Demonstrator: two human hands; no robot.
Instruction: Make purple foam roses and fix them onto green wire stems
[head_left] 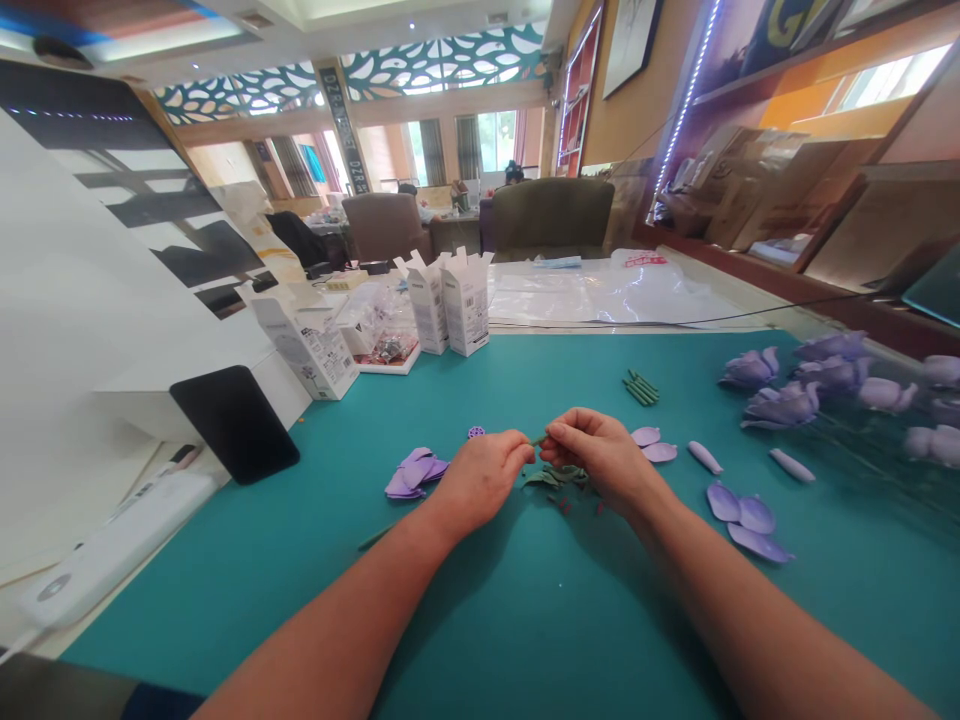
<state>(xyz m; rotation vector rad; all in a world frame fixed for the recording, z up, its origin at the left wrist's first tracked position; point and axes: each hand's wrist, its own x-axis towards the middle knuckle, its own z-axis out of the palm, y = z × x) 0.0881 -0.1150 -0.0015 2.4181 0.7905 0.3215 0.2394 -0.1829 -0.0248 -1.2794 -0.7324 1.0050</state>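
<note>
My left hand [480, 480] and my right hand [596, 450] meet above the middle of the mat, fingers pinched from either side on a small green stem piece [538, 441]. The fingers cover most of it. Just below lie green leaf pieces [559, 477] with a few tiny reddish bits. Left of my left hand is a pile of purple petals [412, 473], and a small purple round part [476, 433] sits beyond that hand. Two pale petals [660, 452] rest close to my right hand. Farther off is a bunch of green sticks [641, 387].
At right are more petals [754, 515], two lilac rods [705, 458] and assembled purple flowers [780, 405]. A tablet-like black screen [234, 425], a white power strip [120, 545] and an upright box [304, 345] line the left. Open white boxes [465, 310] stand at the back.
</note>
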